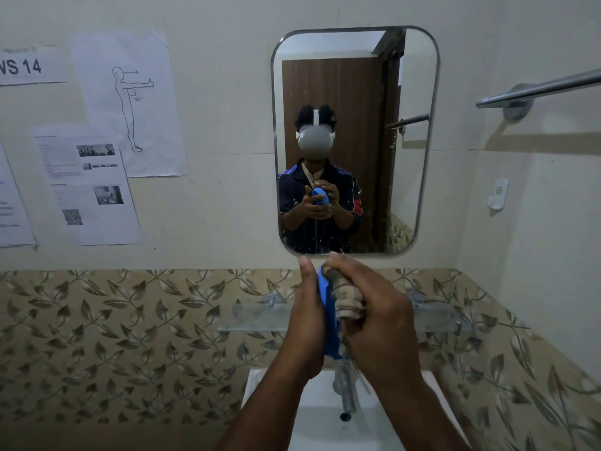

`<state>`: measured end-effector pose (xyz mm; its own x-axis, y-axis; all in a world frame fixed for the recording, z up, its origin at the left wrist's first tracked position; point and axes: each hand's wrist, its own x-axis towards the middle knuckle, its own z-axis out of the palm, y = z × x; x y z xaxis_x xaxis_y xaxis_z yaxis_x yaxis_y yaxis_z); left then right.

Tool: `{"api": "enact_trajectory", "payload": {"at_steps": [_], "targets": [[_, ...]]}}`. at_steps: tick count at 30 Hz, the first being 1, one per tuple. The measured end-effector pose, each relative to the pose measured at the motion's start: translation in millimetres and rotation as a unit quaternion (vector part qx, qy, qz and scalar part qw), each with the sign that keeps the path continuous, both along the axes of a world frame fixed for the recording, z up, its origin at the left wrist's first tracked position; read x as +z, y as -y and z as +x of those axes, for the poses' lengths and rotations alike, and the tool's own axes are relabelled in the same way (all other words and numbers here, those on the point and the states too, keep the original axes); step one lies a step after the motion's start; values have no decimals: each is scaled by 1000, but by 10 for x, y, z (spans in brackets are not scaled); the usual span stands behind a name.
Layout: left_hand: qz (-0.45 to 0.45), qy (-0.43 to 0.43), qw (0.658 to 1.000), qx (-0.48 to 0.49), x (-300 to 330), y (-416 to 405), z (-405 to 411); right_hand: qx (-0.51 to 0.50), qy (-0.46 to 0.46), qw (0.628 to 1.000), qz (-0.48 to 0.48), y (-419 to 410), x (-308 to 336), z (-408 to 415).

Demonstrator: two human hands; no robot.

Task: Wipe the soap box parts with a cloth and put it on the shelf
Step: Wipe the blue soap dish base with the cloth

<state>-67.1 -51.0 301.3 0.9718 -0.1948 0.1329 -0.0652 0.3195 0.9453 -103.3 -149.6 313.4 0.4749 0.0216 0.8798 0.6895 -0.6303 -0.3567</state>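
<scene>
Both hands hold a blue soap box part and a cloth up in front of the mirror, above the washbasin.

The left hand (307, 315) grips the blue soap box part (328, 320) from its left side, fingers wrapped round it and the thumb pointing up along its edge. The right hand (374, 307) is clenched round a bunched beige cloth (346, 296) and presses it against the right face of the blue part, so cloth and part touch between the two hands. Below them a chrome tap (344, 390) stands at the far edge of the white washbasin (312, 411). A glass shelf (257, 315) runs along the leaf-patterned tiled wall behind the hands, just under the mirror (356, 141). Printed paper sheets (87, 183) hang on the wall to the left, and a metal towel rail (540, 89) is fixed high on the right.
</scene>
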Motion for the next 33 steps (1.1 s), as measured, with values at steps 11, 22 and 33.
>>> {"api": "enact_trajectory", "payload": {"at_steps": [11,22,33], "targets": [[-116,-93,988,32,113,-107,100,79,-30,991,-107,58,-533,-184],[-167,-43,985,20,39,-79,90,139,-128,869,457,96,-308,-166],[-247,-56,967,-14,-70,-138,167,-83,51,990,102,224,-585,-169]]}}
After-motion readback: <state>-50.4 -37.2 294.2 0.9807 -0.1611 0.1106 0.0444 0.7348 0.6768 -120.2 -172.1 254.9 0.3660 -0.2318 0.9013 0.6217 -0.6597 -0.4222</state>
